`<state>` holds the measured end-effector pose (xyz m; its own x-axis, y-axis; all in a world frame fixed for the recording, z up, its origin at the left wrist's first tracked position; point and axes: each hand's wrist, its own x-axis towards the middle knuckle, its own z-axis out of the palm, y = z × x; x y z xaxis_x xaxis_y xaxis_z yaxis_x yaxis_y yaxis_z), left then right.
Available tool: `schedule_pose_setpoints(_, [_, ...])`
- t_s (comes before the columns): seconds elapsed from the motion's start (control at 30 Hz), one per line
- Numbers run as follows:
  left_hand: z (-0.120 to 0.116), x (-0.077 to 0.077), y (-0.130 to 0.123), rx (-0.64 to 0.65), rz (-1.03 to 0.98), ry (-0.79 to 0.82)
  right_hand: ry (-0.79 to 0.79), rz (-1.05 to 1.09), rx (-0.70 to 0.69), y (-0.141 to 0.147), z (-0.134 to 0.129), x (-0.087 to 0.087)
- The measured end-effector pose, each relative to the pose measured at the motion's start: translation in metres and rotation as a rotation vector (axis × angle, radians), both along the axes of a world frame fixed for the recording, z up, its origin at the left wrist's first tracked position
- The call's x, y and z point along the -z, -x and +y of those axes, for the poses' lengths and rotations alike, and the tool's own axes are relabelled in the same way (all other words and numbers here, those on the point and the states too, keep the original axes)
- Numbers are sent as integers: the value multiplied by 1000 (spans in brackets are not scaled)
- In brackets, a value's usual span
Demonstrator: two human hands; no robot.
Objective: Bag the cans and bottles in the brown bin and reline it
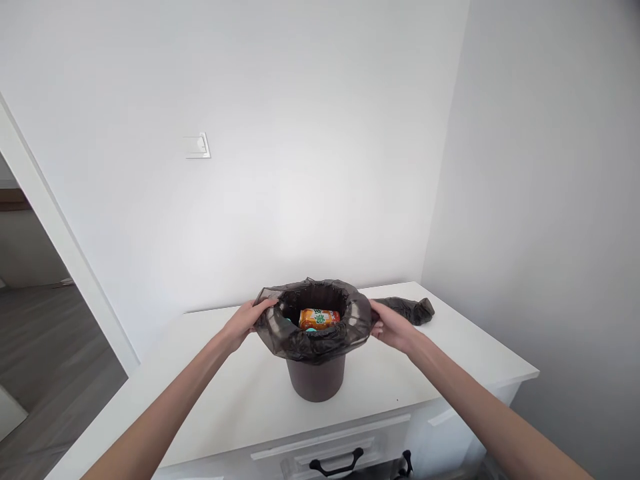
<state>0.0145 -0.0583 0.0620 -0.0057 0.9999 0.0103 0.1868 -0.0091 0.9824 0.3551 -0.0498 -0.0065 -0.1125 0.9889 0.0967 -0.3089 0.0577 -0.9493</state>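
A dark brown trash bin [317, 381] stands upright on a white cabinet top. A thin black trash bag [313, 347] lines it, its edge folded out and puffed over the rim. My left hand [246, 321] pinches the bag's edge on the left side, thumb on top. On the right side, my right hand [393, 325] grips the bag's edge with its fingers curled. Inside the bin lies an orange can [320, 319] with green and white lettering, and bits of something teal show beside it.
Behind my right hand a bunched black plastic roll [413, 309] lies on the white cabinet top [240, 407]. Drawers with a black handle [337, 465] are below. A light switch [198, 145] is on the wall, and a doorway opens at left.
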Motion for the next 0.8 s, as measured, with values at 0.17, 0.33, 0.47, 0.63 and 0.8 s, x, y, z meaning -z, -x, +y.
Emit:
schedule_pose_setpoints(0.17, [9, -40, -16, -59, -150, -104, 56, 235, 29, -1, 19, -58])
schedule_pose_setpoints(0.33, [25, -72, -41, -82, -314, -216, 19, 374, 34, 13, 34, -98])
schedule_pose_setpoints(0.47, [25, -79, -51, -121, -486, -279, -21, 506, 41, 20, 35, -114])
schedule_pose_setpoints(0.63, [24, -80, -49, -208, -683, -355, -57, 615, 47, 19, 35, -124])
schedule_pose_setpoints(0.8, [28, -104, -50, -233, -782, -404, -80, 700, 42, 21, 40, -143])
